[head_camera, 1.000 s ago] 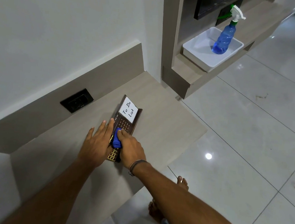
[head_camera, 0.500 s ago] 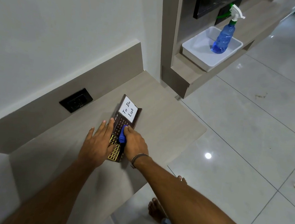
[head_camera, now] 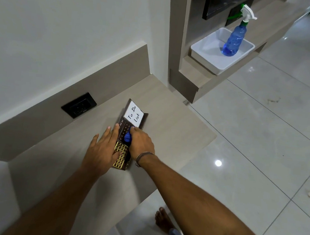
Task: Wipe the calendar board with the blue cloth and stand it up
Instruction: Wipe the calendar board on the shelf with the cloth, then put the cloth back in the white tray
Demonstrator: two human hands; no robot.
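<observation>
The calendar board (head_camera: 122, 153) lies flat on the beige desk (head_camera: 171, 130). It is dark brown with a gold grid at its near end and a white "To Do List" card (head_camera: 134, 114) at its far end. My right hand (head_camera: 141, 144) presses a bunched blue cloth (head_camera: 128, 136) onto the board's middle, over the printed numbers. My left hand (head_camera: 103, 150) lies flat with spread fingers on the board's left edge, holding it down.
A black wall socket (head_camera: 78, 104) sits in the panel behind the desk. On a lower shelf to the right, a white tray (head_camera: 206, 55) holds a blue spray bottle (head_camera: 234, 40). The tiled floor (head_camera: 260, 145) lies beyond the desk's right edge; my bare foot (head_camera: 163, 220) shows below.
My right hand has slid the blue cloth along the board away from me, from near the gold grid toward the white card. My left hand has stayed put.
</observation>
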